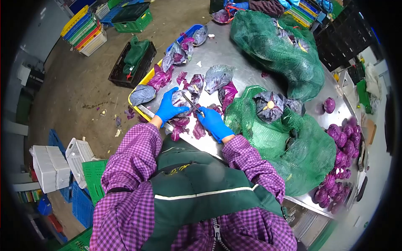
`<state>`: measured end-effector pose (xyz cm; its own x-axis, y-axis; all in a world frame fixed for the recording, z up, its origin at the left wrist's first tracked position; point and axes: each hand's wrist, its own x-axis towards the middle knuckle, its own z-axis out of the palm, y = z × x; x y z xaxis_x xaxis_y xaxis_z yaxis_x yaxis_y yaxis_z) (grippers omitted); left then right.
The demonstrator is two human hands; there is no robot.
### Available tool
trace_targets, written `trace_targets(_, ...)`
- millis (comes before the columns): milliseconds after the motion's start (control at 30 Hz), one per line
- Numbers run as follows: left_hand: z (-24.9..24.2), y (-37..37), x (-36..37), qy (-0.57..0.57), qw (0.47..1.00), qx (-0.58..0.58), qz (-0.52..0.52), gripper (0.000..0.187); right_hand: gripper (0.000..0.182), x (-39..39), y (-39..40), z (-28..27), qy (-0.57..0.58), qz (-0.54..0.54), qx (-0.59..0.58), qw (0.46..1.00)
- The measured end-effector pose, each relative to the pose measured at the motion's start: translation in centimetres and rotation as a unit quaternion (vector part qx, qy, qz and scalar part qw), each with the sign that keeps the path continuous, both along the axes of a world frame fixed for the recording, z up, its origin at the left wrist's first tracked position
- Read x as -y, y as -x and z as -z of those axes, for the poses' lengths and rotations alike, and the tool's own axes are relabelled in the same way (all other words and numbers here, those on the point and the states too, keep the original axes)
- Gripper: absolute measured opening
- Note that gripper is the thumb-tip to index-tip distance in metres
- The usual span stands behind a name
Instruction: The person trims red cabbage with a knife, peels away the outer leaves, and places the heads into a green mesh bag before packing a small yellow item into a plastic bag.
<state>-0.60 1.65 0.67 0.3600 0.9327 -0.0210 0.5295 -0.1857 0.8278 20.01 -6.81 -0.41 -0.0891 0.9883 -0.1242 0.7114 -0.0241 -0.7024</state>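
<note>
My left hand [169,108], in a blue glove, is wrapped round the left side of a red cabbage [179,98] on the metal table. In my blue-gloved right hand [214,124] is a knife [191,103], its dark blade lying across the right side of that cabbage. Loose purple leaves [181,122] lie around both hands. Just beyond them rests a large grey-purple outer leaf [219,78]. To the right of my right hand, a green mesh sack [255,134] spreads over the table, with an untrimmed cabbage [269,106] at its mouth.
Another full mesh sack [280,54] lies farther back. Trimmed purple cabbages [344,144] are heaped at the right edge. Leaves fill yellow and blue crates [147,78] along the left edge. A black crate [133,62] stands on the floor. A person's blue-gloved hand [238,6] shows across the table.
</note>
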Motion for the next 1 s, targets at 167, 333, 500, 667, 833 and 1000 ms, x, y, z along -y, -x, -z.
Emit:
trace_targets(167,1.0,0.4,-0.6,0.013,0.999,0.050,-0.003,0.098,0.024,-0.2,0.8,0.9,-0.012,-0.003,-0.011,1.000)
trace_targets(333,0.7,0.0,-1.2,0.017,0.999,0.040,0.008,0.099,0.024,-0.8,0.8,0.2,0.003,-0.015,0.034,0.999)
trace_targets(500,1.2,-0.4,-1.0,-0.020,1.000,0.018,0.010,0.098,0.022,-2.2,0.8,2.0,-0.030,0.016,0.065,0.997)
trace_targets(667,2.4,0.0,-2.1,-0.010,0.998,0.064,0.007,0.096,0.027,-3.7,1.0,1.4,-0.047,0.013,0.093,0.994)
trace_targets(833,3.4,0.1,-2.9,0.021,0.995,0.096,-0.010,0.097,0.014,-5.1,1.6,1.6,-0.069,0.061,0.141,0.986)
trace_targets(1000,0.2,-0.8,-0.9,-0.172,0.978,-0.015,0.115,0.094,0.020,-5.7,1.1,3.5,0.011,0.058,0.147,0.987)
